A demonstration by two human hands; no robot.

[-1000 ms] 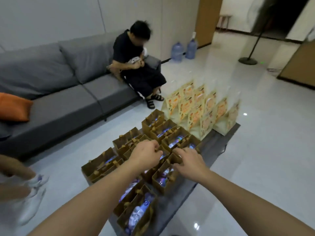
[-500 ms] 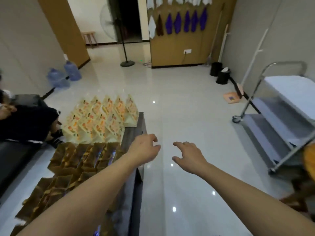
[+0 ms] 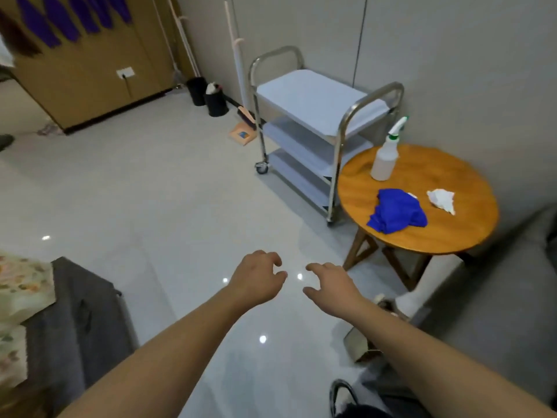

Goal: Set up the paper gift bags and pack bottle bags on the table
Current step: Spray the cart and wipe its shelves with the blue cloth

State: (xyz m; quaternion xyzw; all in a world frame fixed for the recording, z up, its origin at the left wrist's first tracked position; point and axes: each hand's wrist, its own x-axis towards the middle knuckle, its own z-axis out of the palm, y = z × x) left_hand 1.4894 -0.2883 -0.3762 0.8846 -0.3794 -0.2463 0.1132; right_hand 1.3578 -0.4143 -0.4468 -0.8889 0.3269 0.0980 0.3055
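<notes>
Floor [image 3: 156,188]: pale grey-white gloss tile w/ light spots. Round counter [image 3: 470,224]: orange-brown wood grain. Cloth [image 3: 398,211] on it: bright blue; crumpled tissue [image 3: 441,200]: white. Spray bottle [image 3: 385,159]: white, green at nozzle. Cart [image 3: 316,98]: silver frame, light grey shelves. Bins [image 3: 208,96]: black. Low counter [image 3: 78,321] at left: dark grey. Gift bags [image 3: 21,288]: cream w/ orange & green print. Cabinet [image 3: 90,70]: tan; purple shapes [image 3: 60,18] hung on it.

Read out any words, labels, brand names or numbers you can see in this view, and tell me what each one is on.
No text can be read in this view.
Spray bottle on the round wooden table: no label shows.
Orange flat item on the floor by the steel cart: it has a blue and yellow patch, too blurred to read.
Patterned bags at the left edge: printed motifs only, blurred.
</notes>
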